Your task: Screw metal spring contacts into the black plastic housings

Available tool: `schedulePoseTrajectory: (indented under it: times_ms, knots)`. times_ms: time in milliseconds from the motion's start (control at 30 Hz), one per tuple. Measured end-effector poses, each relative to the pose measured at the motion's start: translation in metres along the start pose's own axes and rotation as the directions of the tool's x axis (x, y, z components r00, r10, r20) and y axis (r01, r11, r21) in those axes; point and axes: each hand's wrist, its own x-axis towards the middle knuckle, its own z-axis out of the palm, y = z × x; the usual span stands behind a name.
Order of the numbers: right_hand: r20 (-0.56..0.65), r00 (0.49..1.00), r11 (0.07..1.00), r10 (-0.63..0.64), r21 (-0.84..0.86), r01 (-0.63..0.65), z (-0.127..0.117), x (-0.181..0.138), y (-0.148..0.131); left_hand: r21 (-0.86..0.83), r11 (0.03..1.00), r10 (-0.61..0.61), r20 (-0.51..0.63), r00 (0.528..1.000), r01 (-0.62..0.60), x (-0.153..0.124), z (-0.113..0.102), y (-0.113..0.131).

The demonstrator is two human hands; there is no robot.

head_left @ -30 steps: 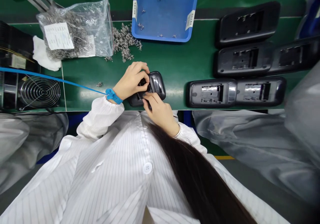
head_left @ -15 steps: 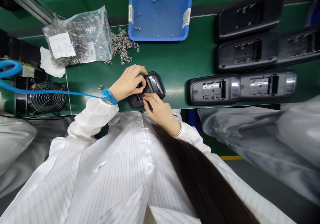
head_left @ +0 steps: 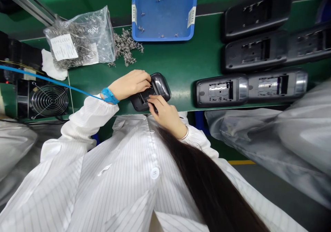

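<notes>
A black plastic device housing [head_left: 163, 86] lies on the green bench at its front edge, its battery compartment facing up. My left hand [head_left: 132, 84], with a blue wrist strap [head_left: 109, 96], is closed at the compartment's upper left side. Whatever its fingertips pinch is hidden. My right hand [head_left: 165, 116] is closed over the compartment's lower side, thumb and fingers together. Something dark shows under its fingers, too covered to name. Up and left of the housing lies a pile of small metal springs [head_left: 126, 45], beside a clear plastic bag [head_left: 104, 28] filled with more of them.
A blue tray [head_left: 165, 39] with a few springs stands at the back. Several more black housings [head_left: 222, 92] lie to the right. On the left sits a fan [head_left: 50, 101]; the blue cord [head_left: 64, 84] runs from my wrist. Grey-white clothing of people shows on both sides.
My left hand has shifted slightly, its wrist moving left and its fingers drawing closer together. The blue cord, looped before, now runs straighter. My right hand stays nearly in place.
</notes>
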Motion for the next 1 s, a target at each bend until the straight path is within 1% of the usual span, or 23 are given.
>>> schedulePoseTrajectory:
  times_ms: [100,167,233,333,400,600,667,733,800,833,1000]
  knots:
    - [-0.01,1.0,1.0,-0.006,0.009,0.006,0.001,0.0,0.0,0.047,0.999,0.012,-0.006,1.0,-0.012,0.001,0.005,-0.002]
    - [-0.01,1.0,1.0,-0.008,0.002,0.008,0.001,0.0,0.001,0.066,0.998,-0.019,-0.048,0.999,0.022,0.0,0.013,-0.001]
    - [-0.009,1.0,1.0,-0.01,-0.01,0.01,0.002,0.0,0.001,0.081,0.993,-0.072,-0.118,0.99,0.082,-0.003,0.02,0.003]
    - [-0.013,1.0,1.0,-0.014,-0.01,0.014,0.002,0.0,0.001,0.085,0.98,-0.155,-0.231,0.961,0.179,-0.006,0.03,0.012]
    - [-0.018,1.0,1.0,-0.015,-0.002,0.015,0.002,0.0,0.002,0.074,0.973,-0.189,-0.274,0.943,0.216,-0.007,0.034,0.018]
    - [-0.023,0.999,1.0,-0.021,0.007,0.021,0.001,-0.001,0.002,0.043,0.962,-0.237,-0.359,0.903,0.27,-0.009,0.047,0.026]
    - [-0.022,1.0,1.0,-0.019,0.014,0.02,0.002,-0.001,0.002,0.002,0.961,-0.252,-0.413,0.875,0.277,-0.01,0.052,0.026]
    - [-0.021,1.0,1.0,-0.019,0.017,0.019,0.002,-0.001,0.002,-0.055,0.953,-0.288,-0.463,0.838,0.297,-0.012,0.055,0.026]
    - [-0.021,0.999,1.0,-0.023,0.016,0.024,0.002,-0.001,0.002,-0.102,0.941,-0.33,-0.479,0.814,0.321,-0.012,0.056,0.026]
    - [-0.025,0.999,0.999,-0.027,0.017,0.027,0.002,-0.001,0.003,-0.117,0.938,-0.342,-0.472,0.812,0.327,-0.011,0.056,0.025]
    - [-0.061,0.998,0.999,-0.033,0.04,0.035,0.003,-0.001,0.004,-0.152,0.943,-0.334,-0.425,0.841,0.298,-0.009,0.052,0.021]
